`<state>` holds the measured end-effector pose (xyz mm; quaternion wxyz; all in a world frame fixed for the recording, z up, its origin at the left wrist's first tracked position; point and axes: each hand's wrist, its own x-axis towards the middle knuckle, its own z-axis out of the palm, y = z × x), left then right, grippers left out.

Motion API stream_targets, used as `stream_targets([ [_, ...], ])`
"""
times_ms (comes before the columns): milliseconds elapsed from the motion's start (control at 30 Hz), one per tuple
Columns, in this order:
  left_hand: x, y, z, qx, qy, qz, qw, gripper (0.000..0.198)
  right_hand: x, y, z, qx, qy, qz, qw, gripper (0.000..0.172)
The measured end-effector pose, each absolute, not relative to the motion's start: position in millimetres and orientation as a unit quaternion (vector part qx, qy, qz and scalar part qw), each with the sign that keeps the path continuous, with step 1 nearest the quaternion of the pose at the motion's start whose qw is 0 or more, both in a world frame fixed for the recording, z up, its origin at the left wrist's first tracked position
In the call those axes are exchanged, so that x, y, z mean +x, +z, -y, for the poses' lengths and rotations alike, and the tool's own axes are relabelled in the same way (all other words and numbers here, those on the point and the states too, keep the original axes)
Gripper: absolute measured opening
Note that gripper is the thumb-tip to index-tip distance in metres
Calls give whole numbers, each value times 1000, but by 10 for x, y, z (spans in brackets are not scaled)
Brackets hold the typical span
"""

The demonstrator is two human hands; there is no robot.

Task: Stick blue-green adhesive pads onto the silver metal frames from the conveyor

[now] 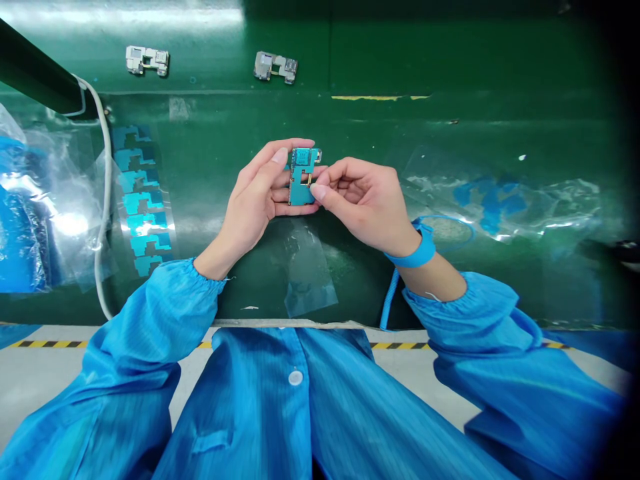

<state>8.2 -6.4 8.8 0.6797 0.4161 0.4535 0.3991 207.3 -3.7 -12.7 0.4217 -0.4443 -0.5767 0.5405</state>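
A small circuit board (302, 191) with a blue-green face lies across the fingers of my left hand (260, 183). My left thumb rests at its upper left edge, and the fingers pass beneath it. From the right, my right hand (367, 197) pinches the board's lower right edge between thumb and forefinger. Whether a loose film edge is caught in that pinch, I cannot tell. A blue wrist strap (417, 250) circles my right wrist. To the left lies a sheet of blue die-cut stickers (145, 213).
Two more circuit boards (147, 61) (276, 67) lie at the back of the green table (380, 133). A white cable (105, 193) runs down the left, beside plastic bags (55, 220). Clear film with blue pieces (493, 200) lies right; a clear strip (310, 273) lies near the front edge.
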Motion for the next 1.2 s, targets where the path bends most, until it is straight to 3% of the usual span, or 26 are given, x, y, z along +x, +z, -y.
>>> stream_targets([
  [1200,79,44,67,432,404,-445,673,47,2108,-141,14,-445,545,583,405,34],
])
